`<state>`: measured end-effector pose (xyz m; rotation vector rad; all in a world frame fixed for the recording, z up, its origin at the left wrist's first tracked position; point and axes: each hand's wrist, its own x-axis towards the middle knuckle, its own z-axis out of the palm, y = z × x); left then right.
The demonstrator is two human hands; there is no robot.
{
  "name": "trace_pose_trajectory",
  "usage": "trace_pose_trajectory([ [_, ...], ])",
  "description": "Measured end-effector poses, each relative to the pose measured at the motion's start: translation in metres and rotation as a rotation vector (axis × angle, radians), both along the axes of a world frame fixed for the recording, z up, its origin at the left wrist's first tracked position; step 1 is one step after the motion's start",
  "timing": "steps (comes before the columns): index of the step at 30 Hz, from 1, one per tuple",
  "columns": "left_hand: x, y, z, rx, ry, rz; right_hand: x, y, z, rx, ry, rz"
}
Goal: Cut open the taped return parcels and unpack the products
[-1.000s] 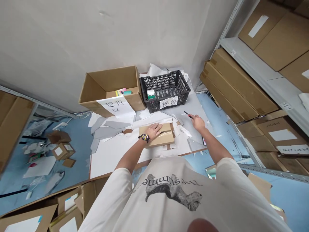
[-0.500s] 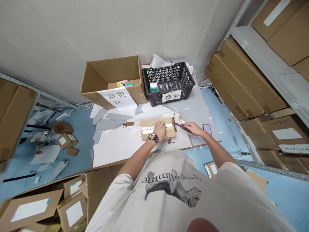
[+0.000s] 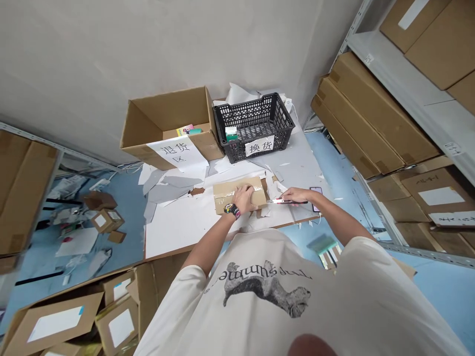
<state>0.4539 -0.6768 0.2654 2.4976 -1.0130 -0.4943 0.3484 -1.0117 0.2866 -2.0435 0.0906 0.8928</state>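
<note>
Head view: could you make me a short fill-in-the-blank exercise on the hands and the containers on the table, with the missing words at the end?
1. The left hand, resting on the small carton, has a ____ on its wrist.
2. The right hand holds a ____, its blade directed toward the small carton.
3. The mesh basket is ____ in color.
4. In the picture, the large open carton stands to the ____ of the basket.

Missing words: watch; knife; black; left.

Table (image 3: 304,170); box (image 3: 223,192), carton (image 3: 168,111), crate (image 3: 236,154) atop
</note>
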Motion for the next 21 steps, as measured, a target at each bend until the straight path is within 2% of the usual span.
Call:
trace_pose_trajectory([
  [2,-0.002,0.000,0.000,-0.072,0.009,0.042,-0.014,-0.009,-0.003,0.098,0.007,-0.156],
  [3,-0.005,0.000,0.000,-0.135,0.006,0.081,-0.020,-0.010,-0.005,0.140,-0.021,-0.284],
  [5,-0.018,0.000,-0.001,-0.312,0.001,0.193,-0.027,0.001,-0.010,0.152,-0.174,-0.623],
  [7,-0.036,-0.001,-0.003,-0.517,0.071,0.301,-0.027,0.032,-0.014,0.158,-0.345,-0.913],
  [8,-0.045,-0.002,-0.004,-0.611,0.159,0.341,-0.026,0.054,-0.016,0.180,-0.420,-0.991],
  [9,-0.054,-0.002,-0.005,-0.692,0.281,0.376,-0.025,0.079,-0.017,0.227,-0.479,-0.998],
  [11,-0.063,0.004,-0.008,-0.795,0.553,0.469,-0.020,0.130,-0.014,0.348,-0.522,-0.813],
  [13,-0.063,0.022,-0.010,-0.838,0.709,0.655,-0.011,0.173,-0.008,0.391,-0.490,-0.515],
  [15,-0.056,0.055,-0.011,-0.872,0.681,0.887,0.003,0.203,0.000,0.244,-0.526,-0.282],
  [17,-0.047,0.099,-0.010,-0.912,0.559,1.052,0.022,0.223,0.006,-0.010,-0.623,-0.099],
  [19,-0.041,0.146,-0.007,-0.907,0.484,1.091,0.041,0.239,0.008,-0.250,-0.677,0.084],
  [21,-0.040,0.186,-0.005,-0.843,0.471,1.049,0.055,0.253,0.007,-0.430,-0.661,0.239],
])
